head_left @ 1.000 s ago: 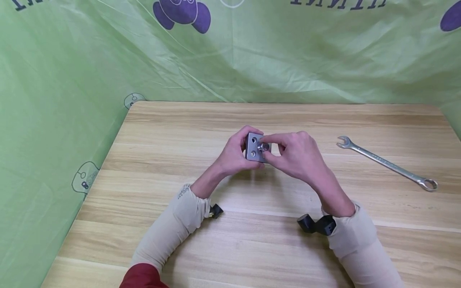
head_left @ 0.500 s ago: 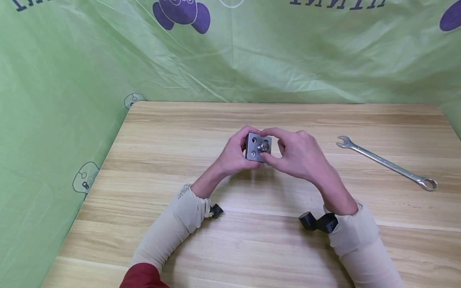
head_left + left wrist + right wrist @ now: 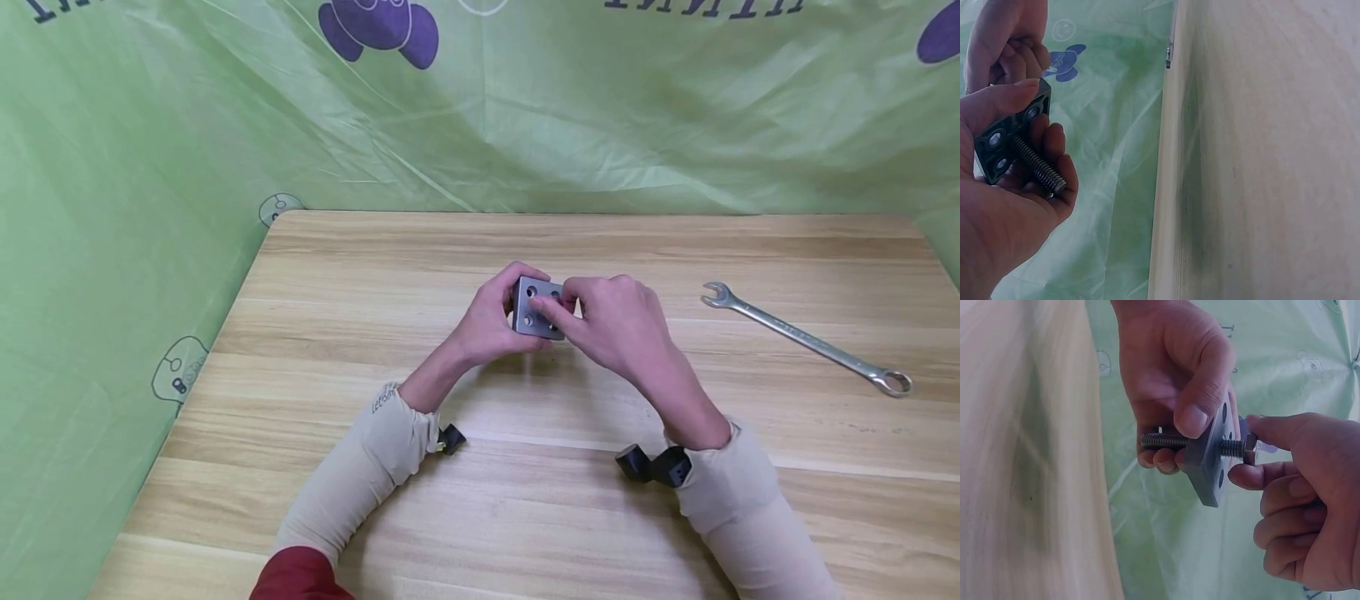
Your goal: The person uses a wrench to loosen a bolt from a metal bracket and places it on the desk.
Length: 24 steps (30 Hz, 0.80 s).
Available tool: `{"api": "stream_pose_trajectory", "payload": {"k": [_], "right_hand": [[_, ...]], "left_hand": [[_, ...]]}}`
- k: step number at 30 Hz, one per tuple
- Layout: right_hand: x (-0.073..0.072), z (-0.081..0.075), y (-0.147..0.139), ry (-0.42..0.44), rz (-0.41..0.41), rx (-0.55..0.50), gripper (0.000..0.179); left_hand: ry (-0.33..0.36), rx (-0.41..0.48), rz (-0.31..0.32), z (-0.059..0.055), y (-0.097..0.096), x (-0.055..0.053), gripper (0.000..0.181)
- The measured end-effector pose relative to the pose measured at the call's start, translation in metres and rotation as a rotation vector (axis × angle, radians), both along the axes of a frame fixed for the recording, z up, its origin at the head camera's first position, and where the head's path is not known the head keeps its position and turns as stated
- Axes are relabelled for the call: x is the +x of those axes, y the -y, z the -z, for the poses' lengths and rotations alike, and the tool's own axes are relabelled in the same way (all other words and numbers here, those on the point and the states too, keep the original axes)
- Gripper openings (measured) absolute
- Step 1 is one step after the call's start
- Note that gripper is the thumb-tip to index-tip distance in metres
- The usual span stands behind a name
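Note:
A grey metal plate (image 3: 522, 307) with holes near its corners is held up above the table. My left hand (image 3: 483, 325) grips it by its edges, thumb on one side and fingers on the other. A hex bolt (image 3: 1233, 448) passes through the plate's middle. Its threaded end (image 3: 1041, 165) sticks out on the underside, among my left fingers. In the right wrist view, the thumb and forefinger of my right hand (image 3: 1319, 487) pinch the bolt head, which stands off the plate's face. My right hand (image 3: 622, 325) hides that head in the head view.
A combination wrench (image 3: 810, 337) lies on the wooden table (image 3: 525, 517) to the right of my hands. Green printed sheeting (image 3: 600, 125) hangs behind the table and along its left side. Black wrist cameras (image 3: 652, 465) stick out from both sleeves.
My right finger and thumb spread off the bolt head half a second ago, then closed on it again with the thumb swung left across the plate. The left hand and plate stay nearly still.

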State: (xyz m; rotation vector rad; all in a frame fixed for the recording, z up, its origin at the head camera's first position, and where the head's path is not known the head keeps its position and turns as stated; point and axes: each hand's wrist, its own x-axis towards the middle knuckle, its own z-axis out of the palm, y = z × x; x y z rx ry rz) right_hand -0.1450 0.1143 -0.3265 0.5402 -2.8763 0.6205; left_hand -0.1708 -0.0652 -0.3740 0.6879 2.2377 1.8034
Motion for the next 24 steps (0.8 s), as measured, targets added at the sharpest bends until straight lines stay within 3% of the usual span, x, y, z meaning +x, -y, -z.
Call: {"api": "stream_pose_trajectory", "payload": {"k": [9, 18, 24], "right_hand": [[0.0019, -0.0045, -0.0028, -0.028, -0.065, -0.062, 0.021], [0.0004, -0.0016, -0.003, -0.067, -0.179, -0.175, 0.025], [-0.0006, 0.0001, -0.0047, -0.096, -0.216, -0.165, 0.033]], "left_hand": [[0.001, -0.004, -0.008, -0.0015, 0.0009, -0.0001, 0.068], [0.018, 0.02, 0.002, -0.0014, 0.0004, 0.0004, 0.069], [0.007, 0.007, 0.001, -0.0012, -0.0006, 0.0007, 0.069]]}}
